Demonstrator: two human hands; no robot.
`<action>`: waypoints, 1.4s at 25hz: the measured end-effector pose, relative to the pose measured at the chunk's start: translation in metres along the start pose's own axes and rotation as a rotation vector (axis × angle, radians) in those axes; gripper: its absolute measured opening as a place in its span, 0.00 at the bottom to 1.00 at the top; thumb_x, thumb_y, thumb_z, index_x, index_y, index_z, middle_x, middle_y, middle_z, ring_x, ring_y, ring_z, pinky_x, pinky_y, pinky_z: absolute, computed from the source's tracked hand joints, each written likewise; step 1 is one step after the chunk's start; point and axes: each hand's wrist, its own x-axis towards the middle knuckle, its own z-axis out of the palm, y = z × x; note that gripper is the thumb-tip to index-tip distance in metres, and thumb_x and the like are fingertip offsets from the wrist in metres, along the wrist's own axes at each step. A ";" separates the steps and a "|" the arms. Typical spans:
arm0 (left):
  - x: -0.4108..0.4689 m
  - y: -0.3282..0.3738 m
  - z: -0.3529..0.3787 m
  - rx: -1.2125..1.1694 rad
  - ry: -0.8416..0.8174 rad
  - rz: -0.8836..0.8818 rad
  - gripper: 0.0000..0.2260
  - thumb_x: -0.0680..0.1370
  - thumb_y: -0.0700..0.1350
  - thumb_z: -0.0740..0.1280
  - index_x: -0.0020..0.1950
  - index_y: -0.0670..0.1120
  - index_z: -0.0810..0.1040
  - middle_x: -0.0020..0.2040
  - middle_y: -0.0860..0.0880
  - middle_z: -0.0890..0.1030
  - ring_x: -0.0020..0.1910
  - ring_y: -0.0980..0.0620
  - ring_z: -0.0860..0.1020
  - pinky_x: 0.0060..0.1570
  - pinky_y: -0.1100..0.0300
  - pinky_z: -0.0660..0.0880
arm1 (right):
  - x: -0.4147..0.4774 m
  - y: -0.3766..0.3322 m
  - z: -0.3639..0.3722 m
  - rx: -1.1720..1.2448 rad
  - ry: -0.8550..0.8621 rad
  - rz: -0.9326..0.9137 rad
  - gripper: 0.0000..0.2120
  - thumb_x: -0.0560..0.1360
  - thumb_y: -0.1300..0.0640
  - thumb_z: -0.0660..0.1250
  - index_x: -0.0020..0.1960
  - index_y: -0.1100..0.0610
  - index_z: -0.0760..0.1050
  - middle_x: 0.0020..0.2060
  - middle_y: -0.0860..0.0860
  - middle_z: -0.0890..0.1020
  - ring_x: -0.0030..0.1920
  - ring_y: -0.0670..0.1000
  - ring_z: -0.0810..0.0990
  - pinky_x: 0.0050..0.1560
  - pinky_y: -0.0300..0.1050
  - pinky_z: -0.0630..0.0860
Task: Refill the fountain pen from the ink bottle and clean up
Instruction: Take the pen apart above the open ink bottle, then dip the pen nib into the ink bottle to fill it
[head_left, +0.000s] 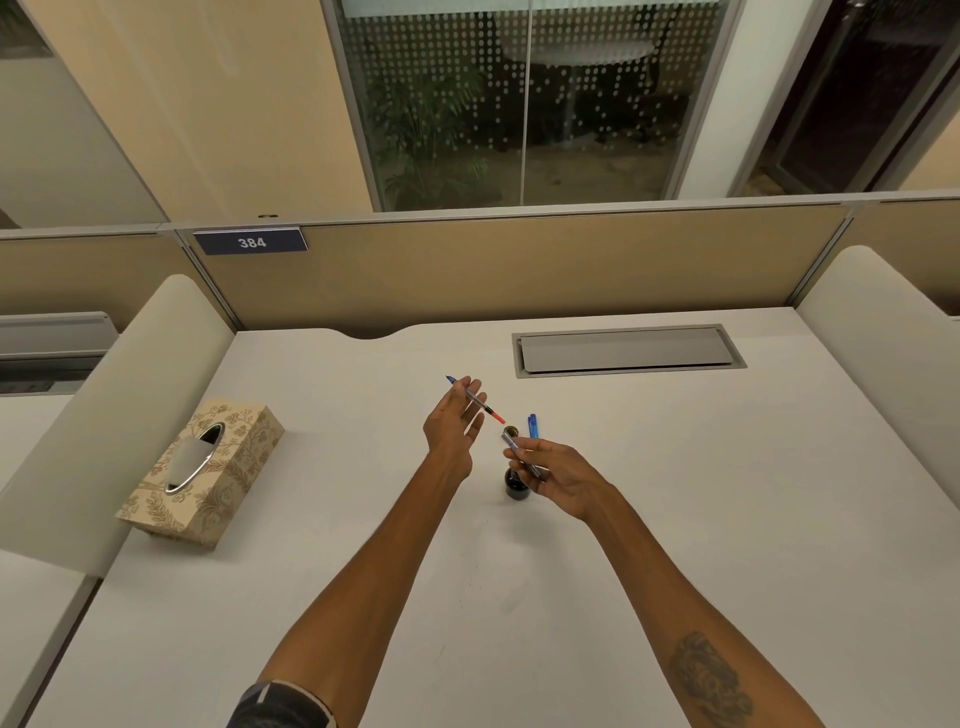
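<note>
Tattooed right forearm (707, 678); dark, pale-striped sleeve (280, 707) on left arm (363, 582).

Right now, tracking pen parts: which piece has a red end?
The thin piece in the left hand; the right hand holds a grey piece, and a blue piece lies on the desk.

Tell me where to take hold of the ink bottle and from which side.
Take the ink bottle round its dark, rounded body, coming from the left. It stands upright, and the right hand holding the pen barrel hangs over its top and right side, so those ways look blocked.
</note>
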 end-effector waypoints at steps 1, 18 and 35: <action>0.001 0.000 0.000 -0.001 -0.001 0.002 0.16 0.83 0.50 0.61 0.66 0.44 0.78 0.63 0.47 0.82 0.59 0.48 0.81 0.61 0.53 0.74 | 0.000 0.001 0.000 -0.002 -0.018 -0.003 0.11 0.79 0.66 0.65 0.60 0.64 0.79 0.53 0.59 0.84 0.48 0.54 0.83 0.50 0.44 0.82; -0.019 -0.025 0.008 0.000 -0.235 -0.055 0.18 0.84 0.46 0.57 0.70 0.40 0.72 0.68 0.43 0.77 0.65 0.42 0.77 0.63 0.48 0.74 | -0.005 0.004 0.023 -0.040 0.022 -0.232 0.14 0.71 0.54 0.75 0.56 0.56 0.81 0.51 0.54 0.86 0.54 0.52 0.83 0.54 0.46 0.78; -0.021 -0.030 -0.028 0.324 0.019 -0.050 0.15 0.84 0.46 0.58 0.67 0.45 0.76 0.62 0.49 0.82 0.51 0.48 0.82 0.44 0.62 0.77 | 0.000 0.000 -0.028 -0.124 0.422 -0.352 0.06 0.74 0.60 0.71 0.49 0.62 0.83 0.40 0.57 0.84 0.38 0.51 0.81 0.46 0.44 0.81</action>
